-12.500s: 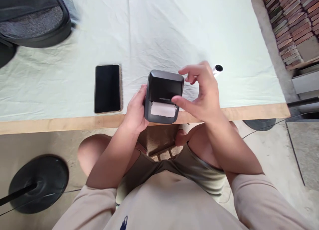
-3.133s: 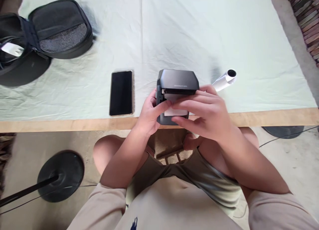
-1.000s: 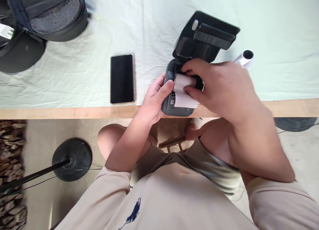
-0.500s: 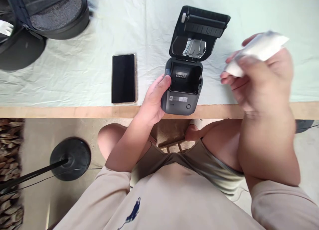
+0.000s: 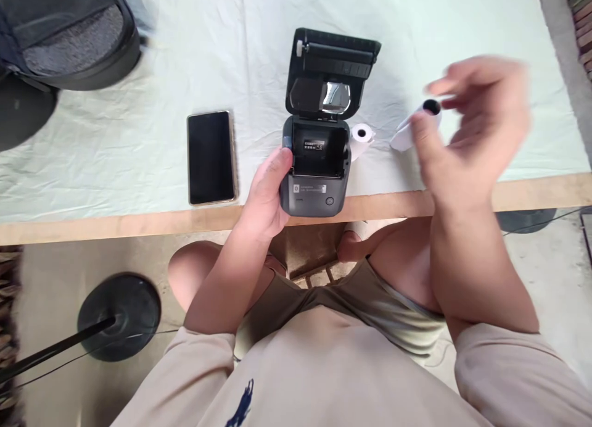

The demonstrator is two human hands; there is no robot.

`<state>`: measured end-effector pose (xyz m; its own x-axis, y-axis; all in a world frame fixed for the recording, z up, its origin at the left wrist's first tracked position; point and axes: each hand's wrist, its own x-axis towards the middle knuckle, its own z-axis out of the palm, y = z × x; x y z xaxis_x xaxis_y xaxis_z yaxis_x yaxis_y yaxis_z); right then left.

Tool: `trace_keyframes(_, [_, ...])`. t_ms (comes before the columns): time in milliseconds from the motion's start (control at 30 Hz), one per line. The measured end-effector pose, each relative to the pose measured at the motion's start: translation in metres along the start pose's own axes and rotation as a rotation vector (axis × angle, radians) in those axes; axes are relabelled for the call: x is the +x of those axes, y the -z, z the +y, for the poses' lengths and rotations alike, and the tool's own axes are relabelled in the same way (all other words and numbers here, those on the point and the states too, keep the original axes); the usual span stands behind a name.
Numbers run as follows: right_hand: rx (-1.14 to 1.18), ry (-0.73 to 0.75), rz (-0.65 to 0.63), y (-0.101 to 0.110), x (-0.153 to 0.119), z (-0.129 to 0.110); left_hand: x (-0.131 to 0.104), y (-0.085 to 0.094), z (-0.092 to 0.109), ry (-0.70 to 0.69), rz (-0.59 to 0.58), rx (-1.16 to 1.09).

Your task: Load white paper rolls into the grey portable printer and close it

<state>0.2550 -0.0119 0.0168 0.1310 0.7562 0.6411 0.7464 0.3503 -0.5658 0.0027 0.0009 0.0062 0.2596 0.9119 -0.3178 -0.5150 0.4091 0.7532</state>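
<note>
My left hand (image 5: 268, 192) grips the left side of a small dark grey portable printer (image 5: 314, 195), thumb on its upper edge. The printer's lid (image 5: 330, 75) is swung up, showing the roller inside it, and the paper bay (image 5: 319, 149) below holds no roll. My right hand (image 5: 472, 118), smeared by motion, is to the right with its thumb and fingers around a white paper roll (image 5: 407, 134) with a dark round core. Another small white paper roll (image 5: 363, 137) sits against the printer's right side, partly hidden by it.
A phone (image 5: 211, 157) with a dark screen lies on the pale cloth to the left. Black sandals or a similar dark item (image 5: 78, 38) stand at the far left. The wooden table edge (image 5: 139, 223) runs in front of me; a round black stand base (image 5: 119, 316) is on the floor.
My view has shifted, so the table appears tilted. My right hand has turned, and the white item in it now shows a dark core. A paper roll shows beside the printer.
</note>
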Motion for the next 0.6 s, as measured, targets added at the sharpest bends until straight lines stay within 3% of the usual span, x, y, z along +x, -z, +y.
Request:
trace_keyframes(67, [-0.141,-0.074,0.086,0.007,0.005,0.009,0.000,-0.002,0.001,0.003,0.015,0.012])
trace_keyframes(167, [-0.274,-0.308,-0.096,0.000,0.007,0.028,0.000,-0.002,0.001,0.002,-0.002,0.014])
trace_keyframes(267, [-0.323,-0.398,-0.215,-0.013,0.004,0.042,0.003,0.001,0.000,0.025,0.010,-0.007])
trace_keyframes(367, [-0.286,-0.344,-0.124,-0.018,0.005,0.050,0.006,0.006,-0.003,-0.002,-0.010,0.008])
trace_keyframes(467, [0.038,-0.284,0.026,-0.012,0.010,0.044,0.007,0.009,-0.006,-0.058,-0.067,0.040])
trace_keyframes(567, [0.392,-0.159,0.134,-0.005,0.014,0.012,0.006,0.008,-0.008,-0.080,-0.081,0.055])
trace_keyframes(600, [0.402,-0.064,0.228,-0.003,0.013,-0.004,0.005,0.008,-0.008,-0.091,-0.081,0.060])
